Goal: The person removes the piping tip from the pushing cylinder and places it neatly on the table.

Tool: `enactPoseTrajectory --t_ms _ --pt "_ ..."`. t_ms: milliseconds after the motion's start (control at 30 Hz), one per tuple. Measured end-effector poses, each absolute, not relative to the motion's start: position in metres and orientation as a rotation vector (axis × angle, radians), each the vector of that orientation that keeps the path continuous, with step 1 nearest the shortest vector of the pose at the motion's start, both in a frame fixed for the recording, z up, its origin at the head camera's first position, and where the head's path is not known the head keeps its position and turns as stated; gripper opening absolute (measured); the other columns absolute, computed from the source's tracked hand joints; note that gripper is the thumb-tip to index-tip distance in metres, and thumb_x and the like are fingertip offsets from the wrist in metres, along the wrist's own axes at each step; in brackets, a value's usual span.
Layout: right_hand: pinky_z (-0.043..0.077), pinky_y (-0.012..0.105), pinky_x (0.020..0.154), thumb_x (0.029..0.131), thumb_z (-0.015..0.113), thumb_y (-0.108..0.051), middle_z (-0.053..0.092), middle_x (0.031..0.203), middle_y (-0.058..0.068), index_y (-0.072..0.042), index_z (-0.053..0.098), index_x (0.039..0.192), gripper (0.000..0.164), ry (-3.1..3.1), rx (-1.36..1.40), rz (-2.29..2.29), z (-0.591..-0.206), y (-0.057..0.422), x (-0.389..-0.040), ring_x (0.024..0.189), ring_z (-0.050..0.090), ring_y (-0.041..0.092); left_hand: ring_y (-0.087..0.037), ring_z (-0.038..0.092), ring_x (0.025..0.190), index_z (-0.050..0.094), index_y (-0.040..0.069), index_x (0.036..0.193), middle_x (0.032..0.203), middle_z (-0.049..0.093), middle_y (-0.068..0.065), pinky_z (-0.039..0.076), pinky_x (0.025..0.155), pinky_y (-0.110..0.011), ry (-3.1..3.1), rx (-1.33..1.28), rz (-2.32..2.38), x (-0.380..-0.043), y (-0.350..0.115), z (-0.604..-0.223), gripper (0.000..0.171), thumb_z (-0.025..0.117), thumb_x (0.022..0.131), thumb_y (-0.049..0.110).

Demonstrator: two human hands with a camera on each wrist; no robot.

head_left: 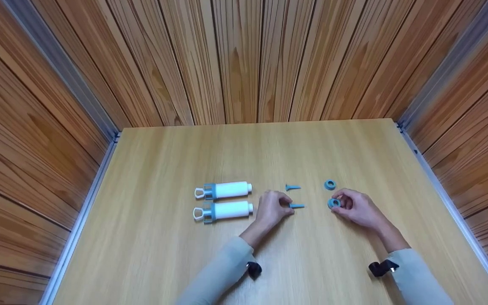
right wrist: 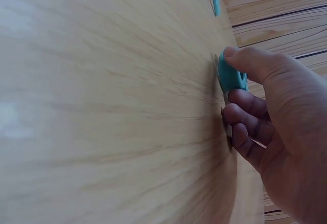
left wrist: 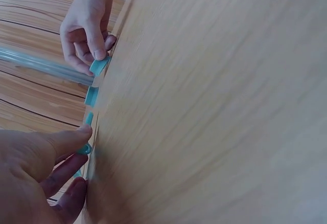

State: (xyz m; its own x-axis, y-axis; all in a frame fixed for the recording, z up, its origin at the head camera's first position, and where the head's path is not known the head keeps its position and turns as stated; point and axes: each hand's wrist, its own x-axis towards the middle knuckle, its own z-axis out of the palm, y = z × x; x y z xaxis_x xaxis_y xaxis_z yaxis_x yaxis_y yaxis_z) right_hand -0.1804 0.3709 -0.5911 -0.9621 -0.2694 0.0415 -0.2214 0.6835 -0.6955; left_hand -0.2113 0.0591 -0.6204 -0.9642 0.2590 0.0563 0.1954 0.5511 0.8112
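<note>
In the head view my left hand (head_left: 271,207) pinches the wide end of a small blue-green nozzle (head_left: 297,206) lying on the table. The left wrist view shows the thumb and fingers around that nozzle (left wrist: 88,148). My right hand (head_left: 356,206) pinches a blue-green ring cap (head_left: 334,203) between thumb and fingers, low at the table surface; the cap (right wrist: 231,73) also shows in the right wrist view. Just behind it lies a second ring cap (head_left: 330,184). Another nozzle (head_left: 293,187) lies behind the one at my left hand.
Two white syringe-like tubes with blue-green collars and white pull handles, a rear one (head_left: 231,189) and a front one (head_left: 231,209), lie left of my left hand. Wood-plank walls (head_left: 244,63) with metal corner rails enclose the table (head_left: 176,156) at the back and sides.
</note>
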Motion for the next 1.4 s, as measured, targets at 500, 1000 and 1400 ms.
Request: enactPoseTrajectory --t_ms 500,1000,1400 --pt "0.049 0.018 0.071 0.095 0.09 -0.011 0.072 0.097 0.008 -0.005 0.076 0.124 0.033 2.83 -0.405 -1.127 -0.59 0.371 -0.181 0.081 0.056 0.004 -0.004 0.075 0.089 0.091 0.014 0.1 0.095 0.089 0.004 0.056 0.094 -0.025 2.764 0.46 1.386 -0.21 0.058 -0.624 0.025 0.103 0.078 0.016" --pt "0.05 0.02 0.071 0.101 0.086 -0.018 0.07 0.096 0.004 -0.005 0.075 0.128 0.032 2.84 -0.415 -1.159 -0.574 0.37 -0.184 0.081 0.058 0.004 -0.023 0.081 0.109 0.085 0.007 0.121 0.118 0.087 -0.009 0.066 0.098 -0.036 2.591 0.339 1.456 -0.198 0.045 -0.577 0.026 0.09 0.097 0.018" --pt "0.054 0.019 0.075 0.105 0.077 -0.006 0.078 0.103 0.005 -0.002 0.077 0.131 0.027 2.874 -0.635 -1.251 -0.558 0.366 -0.185 0.089 0.063 -0.002 -0.025 0.072 0.142 0.076 0.013 0.143 0.149 0.078 -0.006 0.06 0.12 -0.046 2.575 0.602 1.379 -0.194 -0.003 -0.553 0.039 0.077 0.108 0.031"
